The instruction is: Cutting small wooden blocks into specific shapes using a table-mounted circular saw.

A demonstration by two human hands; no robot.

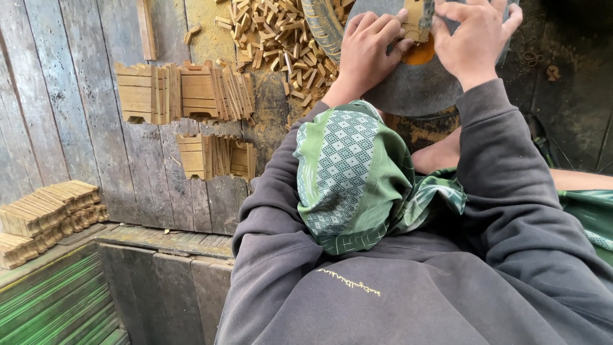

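both hands are up at the top of the frame, working on one small wooden piece [416,20] that sits on a round grey slab [408,89]. the left hand [367,48] has its fingers curled down, pinching the left edge of the piece, and the right hand [476,35] grips it from the right with the fingers bent over the top. so both hands are closed on that same piece, neither one loose. right under the piece there's an orange disc-shaped bit [419,54] touching the slab, can't tell what it is exactly.

just left of the slab there's the edge of a tyre [322,25], and beside that a big loose heap of small wood offcuts [274,35] on sawdust. further left on the plank floor [70,128] are neat rows of notched wooden pieces [182,92] stood on edge, with a shorter row [217,156] just below them. bottom left has more of the same stacked in slanted piles [45,220] on a lower step, next to some green slats [57,306].

the person wears a dark grey sweatshirt [396,281], and a green and white patterned cloth [351,172] lies bunched over the lap between the sleeves. a bare foot [437,153] pokes out just under the slab.
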